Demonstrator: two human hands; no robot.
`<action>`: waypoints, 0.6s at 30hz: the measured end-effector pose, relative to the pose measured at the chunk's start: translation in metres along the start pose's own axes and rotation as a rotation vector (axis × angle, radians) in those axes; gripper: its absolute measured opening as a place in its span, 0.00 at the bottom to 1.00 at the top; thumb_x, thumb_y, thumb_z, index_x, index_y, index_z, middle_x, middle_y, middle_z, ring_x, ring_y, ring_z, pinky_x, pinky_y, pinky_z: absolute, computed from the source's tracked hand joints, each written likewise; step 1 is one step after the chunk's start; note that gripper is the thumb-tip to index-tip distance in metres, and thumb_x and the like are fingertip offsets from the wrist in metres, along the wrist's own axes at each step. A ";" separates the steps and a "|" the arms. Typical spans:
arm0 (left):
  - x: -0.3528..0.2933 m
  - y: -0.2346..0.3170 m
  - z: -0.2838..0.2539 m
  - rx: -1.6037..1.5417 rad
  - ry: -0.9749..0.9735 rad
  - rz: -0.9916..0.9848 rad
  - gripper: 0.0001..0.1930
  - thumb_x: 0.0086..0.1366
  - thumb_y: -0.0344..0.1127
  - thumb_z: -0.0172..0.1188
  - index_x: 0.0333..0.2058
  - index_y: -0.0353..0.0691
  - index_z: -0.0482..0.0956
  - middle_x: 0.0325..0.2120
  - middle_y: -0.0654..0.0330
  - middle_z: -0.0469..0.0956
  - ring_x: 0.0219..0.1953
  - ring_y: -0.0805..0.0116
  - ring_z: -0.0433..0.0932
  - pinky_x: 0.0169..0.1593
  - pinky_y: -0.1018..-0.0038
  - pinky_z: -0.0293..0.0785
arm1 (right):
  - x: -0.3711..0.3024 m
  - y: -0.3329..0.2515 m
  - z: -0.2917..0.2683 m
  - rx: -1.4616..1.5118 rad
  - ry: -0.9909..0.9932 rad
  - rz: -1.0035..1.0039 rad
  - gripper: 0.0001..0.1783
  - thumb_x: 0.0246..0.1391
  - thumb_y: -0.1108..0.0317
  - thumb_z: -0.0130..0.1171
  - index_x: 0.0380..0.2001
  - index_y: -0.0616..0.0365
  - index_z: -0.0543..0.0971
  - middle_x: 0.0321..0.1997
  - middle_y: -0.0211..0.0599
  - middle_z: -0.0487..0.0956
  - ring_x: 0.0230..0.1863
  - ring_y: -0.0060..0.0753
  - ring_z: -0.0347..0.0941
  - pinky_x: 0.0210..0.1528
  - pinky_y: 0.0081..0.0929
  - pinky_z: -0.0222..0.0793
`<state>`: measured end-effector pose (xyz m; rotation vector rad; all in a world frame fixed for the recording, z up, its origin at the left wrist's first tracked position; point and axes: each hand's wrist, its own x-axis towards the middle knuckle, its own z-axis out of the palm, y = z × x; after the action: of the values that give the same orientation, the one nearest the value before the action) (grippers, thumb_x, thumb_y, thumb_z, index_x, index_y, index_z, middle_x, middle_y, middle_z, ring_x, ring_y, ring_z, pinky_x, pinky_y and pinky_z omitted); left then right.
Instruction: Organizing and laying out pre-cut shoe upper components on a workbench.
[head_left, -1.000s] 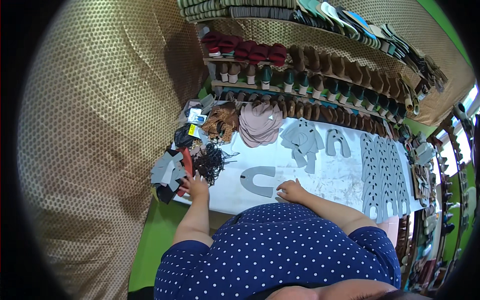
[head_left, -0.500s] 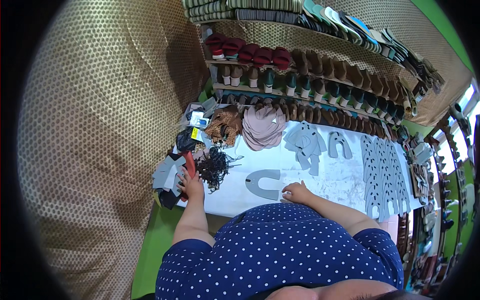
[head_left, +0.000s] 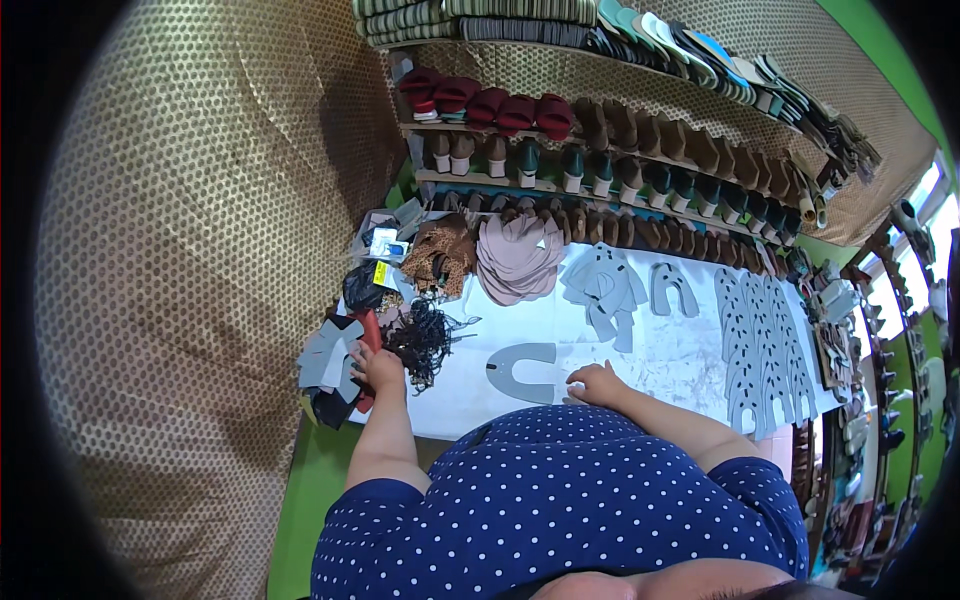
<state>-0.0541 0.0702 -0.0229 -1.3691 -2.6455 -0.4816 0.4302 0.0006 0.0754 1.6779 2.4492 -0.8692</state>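
Note:
At the left end of the table, my left hand (head_left: 380, 369) rests with spread fingers against a heap of grey cut pieces (head_left: 327, 357), beside a red object (head_left: 369, 330) I cannot identify. My right hand (head_left: 598, 384) lies near the front edge, fingers loosely apart and nothing visible in them. Just left of it, a grey U-shaped piece, like a shoe upper (head_left: 508, 374), lies flat with its open end toward that hand. Between this piece and my left hand sits a tangle of thin black straps (head_left: 421, 343).
Along the back of the white-topped table (head_left: 650, 370) lie leopard-print pieces (head_left: 440, 254), pink pieces (head_left: 519, 262), a grey stack (head_left: 603, 285) and a single grey upper (head_left: 672, 290). Overlapping grey uppers (head_left: 762, 345) form rows at right. Shelves hold dark red slippers (head_left: 487, 107) and heeled shoes (head_left: 573, 168).
The whole view has shifted slightly. My left hand stays at the grey heap with small finger movement, and my right hand keeps its place near the front edge.

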 end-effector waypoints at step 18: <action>-0.097 0.168 -0.128 -0.365 0.338 1.032 0.04 0.60 0.43 0.66 0.29 0.54 0.83 0.70 0.52 0.62 0.73 0.41 0.51 0.70 0.32 0.30 | 0.078 -0.054 -0.041 0.568 0.204 -0.041 0.22 0.60 0.45 0.58 0.38 0.53 0.87 0.40 0.42 0.85 0.49 0.49 0.79 0.61 0.47 0.67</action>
<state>0.1344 0.0433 0.1106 -2.2269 -1.3397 -0.9184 0.3619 0.0721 0.1061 1.9618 2.5249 -1.5927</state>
